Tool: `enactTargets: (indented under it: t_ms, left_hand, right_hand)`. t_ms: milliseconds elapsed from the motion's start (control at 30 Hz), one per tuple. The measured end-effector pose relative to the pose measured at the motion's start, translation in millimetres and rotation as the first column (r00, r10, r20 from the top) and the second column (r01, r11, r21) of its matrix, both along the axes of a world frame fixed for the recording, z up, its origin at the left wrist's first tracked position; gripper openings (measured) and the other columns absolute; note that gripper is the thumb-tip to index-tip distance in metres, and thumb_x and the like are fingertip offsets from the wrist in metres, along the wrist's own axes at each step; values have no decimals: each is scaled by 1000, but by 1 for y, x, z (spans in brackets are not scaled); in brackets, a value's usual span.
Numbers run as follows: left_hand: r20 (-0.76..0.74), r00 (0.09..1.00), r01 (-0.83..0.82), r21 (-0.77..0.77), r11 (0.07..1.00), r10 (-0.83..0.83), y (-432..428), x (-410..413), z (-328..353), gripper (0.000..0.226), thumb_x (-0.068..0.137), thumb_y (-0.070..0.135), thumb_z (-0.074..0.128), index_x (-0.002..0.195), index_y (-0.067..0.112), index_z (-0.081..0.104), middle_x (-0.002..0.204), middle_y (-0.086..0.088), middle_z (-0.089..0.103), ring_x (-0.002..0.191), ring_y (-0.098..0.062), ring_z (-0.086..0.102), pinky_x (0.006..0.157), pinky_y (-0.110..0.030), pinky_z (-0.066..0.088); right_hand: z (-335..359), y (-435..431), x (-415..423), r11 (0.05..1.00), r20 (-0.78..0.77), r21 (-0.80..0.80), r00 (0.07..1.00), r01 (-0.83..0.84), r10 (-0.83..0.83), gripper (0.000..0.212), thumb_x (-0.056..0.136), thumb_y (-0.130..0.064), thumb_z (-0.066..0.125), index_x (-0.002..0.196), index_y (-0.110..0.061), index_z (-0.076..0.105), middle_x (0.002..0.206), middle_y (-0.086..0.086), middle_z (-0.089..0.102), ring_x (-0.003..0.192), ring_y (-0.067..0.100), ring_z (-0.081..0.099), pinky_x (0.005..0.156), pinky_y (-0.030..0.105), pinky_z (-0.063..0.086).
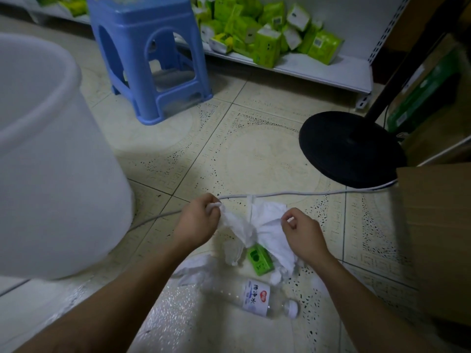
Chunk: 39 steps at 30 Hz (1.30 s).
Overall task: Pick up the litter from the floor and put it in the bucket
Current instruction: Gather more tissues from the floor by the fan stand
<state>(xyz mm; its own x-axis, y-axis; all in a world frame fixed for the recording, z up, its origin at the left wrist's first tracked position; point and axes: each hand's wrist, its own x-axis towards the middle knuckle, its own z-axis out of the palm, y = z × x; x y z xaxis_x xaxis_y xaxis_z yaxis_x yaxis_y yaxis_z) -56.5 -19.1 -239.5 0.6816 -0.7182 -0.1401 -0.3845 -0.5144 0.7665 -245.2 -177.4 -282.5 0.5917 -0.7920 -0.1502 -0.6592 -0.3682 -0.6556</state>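
My left hand (198,220) and my right hand (303,233) each pinch an end of crumpled white tissue paper (257,222), which hangs between them just above the tiled floor. Beneath it lie a small green carton (260,259), more white tissue (196,268) and a clear plastic water bottle (254,299) on its side with a white cap. The large white bucket (51,154) stands on the floor to the left, close to my left forearm; its inside is not visible.
A blue plastic stool (150,59) stands behind the bucket. A black round fan base (351,149) sits right, its white cable (318,192) crossing the floor behind my hands. Cardboard boxes (438,238) block the right. A low shelf (293,64) holds green tissue packs (267,29).
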Motion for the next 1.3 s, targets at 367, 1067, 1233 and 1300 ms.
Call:
enactTargets:
  t_ms: [367, 1067, 1233, 1300]
  left_hand:
    - [-16, 1000, -14, 34, 999, 14, 4, 5, 1, 13, 91, 24, 51, 85, 18, 62, 70, 1, 63, 59, -15, 58, 50, -24, 41]
    - [102, 994, 47, -52, 998, -41, 2, 34, 54, 17, 92, 18, 49, 89, 17, 67, 78, 0, 66, 66, -10, 60, 54, -22, 44]
    - [248, 968, 72, -128, 989, -38, -12, 61, 122, 17, 91, 20, 50, 86, 24, 66, 71, 11, 61, 60, 1, 55, 45, -8, 34]
    - [297, 954, 94, -150, 984, -46, -17, 74, 156, 17, 91, 23, 49, 88, 26, 66, 71, 15, 58, 58, 0, 55, 47, -9, 34]
  right_hand:
    - [5, 0, 11, 999, 20, 32, 1000, 17, -17, 11, 98, -29, 41, 92, -23, 47, 59, 1, 57, 43, 13, 46, 44, 29, 34]
    - [75, -14, 52, 887, 313, 461, 928, 40, -205, 23, 83, -2, 66, 101, -16, 64, 94, 5, 72, 87, 23, 67, 70, 31, 52]
    - [141, -26, 78, 937, 338, 349, 934, -14, -112, 9, 78, -5, 70, 77, -13, 68, 76, 6, 69, 69, 19, 62, 60, 30, 48]
    - [173, -26, 94, 951, 362, 307, 929, -38, -79, 6, 82, -10, 69, 79, -12, 63, 72, 8, 65, 57, 18, 60, 52, 30, 48]
